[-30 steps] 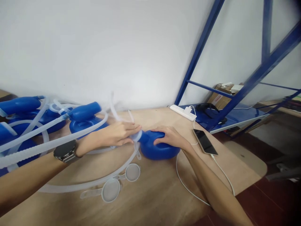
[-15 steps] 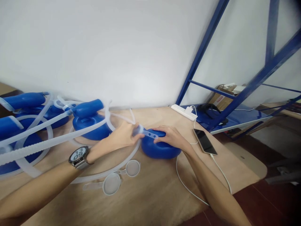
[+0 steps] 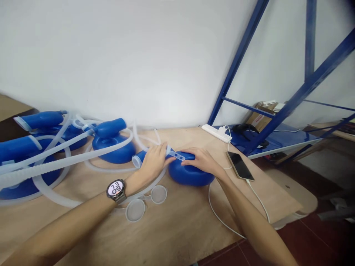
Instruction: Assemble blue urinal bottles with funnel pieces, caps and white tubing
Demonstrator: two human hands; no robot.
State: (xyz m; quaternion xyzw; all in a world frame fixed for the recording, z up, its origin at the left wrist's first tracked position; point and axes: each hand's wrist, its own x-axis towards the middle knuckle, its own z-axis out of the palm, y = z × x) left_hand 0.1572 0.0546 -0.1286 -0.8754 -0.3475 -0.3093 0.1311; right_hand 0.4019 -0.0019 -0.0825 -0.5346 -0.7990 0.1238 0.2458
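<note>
A blue plastic bottle (image 3: pixel 191 176) with a rounded body lies on the table, its neck pointing left to a whitish open rim (image 3: pixel 136 161). My left hand (image 3: pixel 154 160), wearing a watch, is closed around that neck, hiding most of it. A translucent strap with holes (image 3: pixel 177 155) runs from beside my left fingertips across the bottle's top. My right hand (image 3: pixel 202 159) pinches the strap's free end between thumb and finger, resting against the blue body. Just in front lie two round translucent caps (image 3: pixel 135 210) joined by a strap.
Several more blue bottles (image 3: pixel 113 147) with long translucent hoses (image 3: pixel 83 159) crowd the left side. A power strip (image 3: pixel 216 133), a phone (image 3: pixel 240 166) and a white cable (image 3: pixel 222 220) lie to the right. Beyond stands a blue metal rack (image 3: pixel 238 62) against the wall.
My left hand has shifted on the neck, and the whitish rim now shows left of it. My right hand stays at the strap's end. The view has moved slightly.
</note>
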